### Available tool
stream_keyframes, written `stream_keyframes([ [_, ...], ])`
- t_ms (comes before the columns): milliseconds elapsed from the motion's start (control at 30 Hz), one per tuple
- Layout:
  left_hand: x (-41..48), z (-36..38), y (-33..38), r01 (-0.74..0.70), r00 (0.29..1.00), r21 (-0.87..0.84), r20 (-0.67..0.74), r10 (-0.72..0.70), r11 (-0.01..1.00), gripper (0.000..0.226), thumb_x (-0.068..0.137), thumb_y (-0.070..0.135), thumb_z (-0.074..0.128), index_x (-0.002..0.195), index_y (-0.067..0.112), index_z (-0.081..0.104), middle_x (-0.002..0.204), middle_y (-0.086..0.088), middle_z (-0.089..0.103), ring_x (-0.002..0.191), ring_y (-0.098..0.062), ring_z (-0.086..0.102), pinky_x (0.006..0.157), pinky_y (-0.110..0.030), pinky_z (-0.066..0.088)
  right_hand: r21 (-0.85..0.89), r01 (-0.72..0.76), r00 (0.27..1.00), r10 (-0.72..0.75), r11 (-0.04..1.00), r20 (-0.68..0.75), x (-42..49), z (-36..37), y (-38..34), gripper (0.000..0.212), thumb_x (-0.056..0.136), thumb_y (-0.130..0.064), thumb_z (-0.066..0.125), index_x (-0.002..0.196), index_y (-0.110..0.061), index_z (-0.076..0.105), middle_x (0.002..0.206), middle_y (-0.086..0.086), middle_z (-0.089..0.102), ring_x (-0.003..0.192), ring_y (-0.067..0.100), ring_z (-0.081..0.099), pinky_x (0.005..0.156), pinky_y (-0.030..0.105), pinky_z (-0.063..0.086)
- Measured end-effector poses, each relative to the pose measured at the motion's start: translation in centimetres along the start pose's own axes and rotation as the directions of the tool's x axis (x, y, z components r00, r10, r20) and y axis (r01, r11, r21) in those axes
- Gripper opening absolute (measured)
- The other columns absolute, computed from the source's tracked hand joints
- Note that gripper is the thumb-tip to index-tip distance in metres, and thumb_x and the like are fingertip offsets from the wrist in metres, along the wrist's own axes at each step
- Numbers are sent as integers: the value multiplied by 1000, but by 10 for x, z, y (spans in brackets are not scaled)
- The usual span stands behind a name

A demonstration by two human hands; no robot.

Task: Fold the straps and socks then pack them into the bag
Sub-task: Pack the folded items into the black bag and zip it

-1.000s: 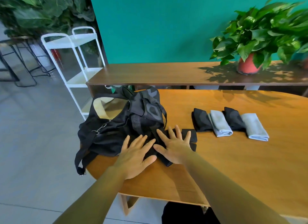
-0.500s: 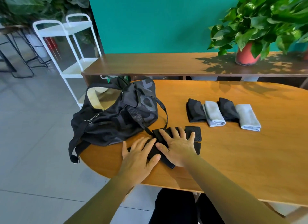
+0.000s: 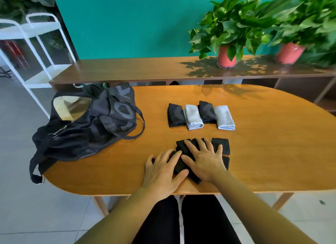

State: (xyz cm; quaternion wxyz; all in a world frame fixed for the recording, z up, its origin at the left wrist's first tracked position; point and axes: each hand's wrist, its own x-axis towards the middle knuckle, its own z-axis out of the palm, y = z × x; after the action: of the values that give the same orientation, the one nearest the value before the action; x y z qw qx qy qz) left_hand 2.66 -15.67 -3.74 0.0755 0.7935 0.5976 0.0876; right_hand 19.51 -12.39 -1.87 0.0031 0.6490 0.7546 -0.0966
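Black perforated straps (image 3: 221, 146) at near table (image 3: 263, 153) edge, both hands flat on top, left hand (image 3: 163, 168) and right hand (image 3: 204, 158) fingers spread wide, probably pressing folds flat. Folded socks (image 3: 201, 116) farther back, open duffel bag (image 3: 87, 123) left.

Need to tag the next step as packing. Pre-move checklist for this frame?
1. Straps pinned: left hand and right hand lie flat on the black straps. Ok.
2. Straps fully folded: the hands cover most of the stack. Cannot tell.
3. Grip for lifting: neither hand is curled round the straps. Not ok.
4. Socks folded: four folded socks, black and grey alternating, sit in a row. Ok.
5. Bag ready: the black bag lies on the table with its mouth open, pale lining showing. Ok.
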Motion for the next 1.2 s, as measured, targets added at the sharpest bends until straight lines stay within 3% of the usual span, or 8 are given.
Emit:
stream_keyframes([
  [133,22,10,45,-59,998,-26,21,59,998,83,73,74,2,148,40,18,155,11,22,142,-11,21,114,-48,14,-2,-82,996,82,997,-28,-11,-3,50,62,91,-68,12,147,-45,1,159,-2,5,146,25,-4,111,63,1],
  [267,44,21,88,-121,992,-42,28,122,992,79,77,73,6,147,39,19,155,8,23,142,-14,21,113,-51,15,-9,-145,988,144,989,-59,-19,-6,98,74,78,-74,-3,146,-47,-1,159,-3,6,146,24,-2,112,61,3],
  [533,85,34,152,-181,981,-69,51,185,981,64,92,64,32,147,35,21,154,3,24,140,-19,24,112,-53,17,-30,-220,974,218,975,-66,-21,-17,170,61,90,-66,11,147,-47,-1,159,-3,7,145,23,0,113,59,6],
  [767,106,26,153,-199,965,-177,136,224,964,76,87,71,37,150,37,12,157,2,16,144,-18,13,113,-49,6,-21,-260,966,260,965,-10,-13,-28,180,62,91,-66,13,147,-47,-3,159,-1,5,145,24,-1,112,60,3],
  [900,108,5,130,-233,967,-229,47,250,945,66,93,67,28,150,37,13,157,5,17,144,-15,12,114,-45,8,-18,-253,967,252,967,-33,-8,-42,167,64,90,-69,11,148,-46,-6,160,1,-4,146,25,-9,111,62,-4],
  [1067,110,-38,54,-129,983,-192,-156,100,973,65,92,65,14,149,33,20,155,4,24,143,-14,18,116,-45,12,-113,-165,983,154,980,-103,10,-60,122,68,90,-69,8,149,-40,-4,160,4,-7,146,26,-9,112,60,-4],
  [1133,105,-64,5,10,958,-133,-284,-48,991,59,96,53,32,149,29,24,154,2,26,141,-19,22,114,-44,15,-128,-92,989,75,987,-130,21,-61,92,74,84,-73,2,150,-38,-3,160,3,-6,146,25,-7,111,59,-3],
  [1200,93,-91,-49,200,886,-99,-406,-223,975,62,93,36,53,148,27,27,155,-1,25,142,-22,21,115,-46,14,-109,-10,991,-4,994,-132,33,-59,55,71,88,-70,10,150,-37,-1,160,3,-5,146,23,-8,112,58,-4],
])
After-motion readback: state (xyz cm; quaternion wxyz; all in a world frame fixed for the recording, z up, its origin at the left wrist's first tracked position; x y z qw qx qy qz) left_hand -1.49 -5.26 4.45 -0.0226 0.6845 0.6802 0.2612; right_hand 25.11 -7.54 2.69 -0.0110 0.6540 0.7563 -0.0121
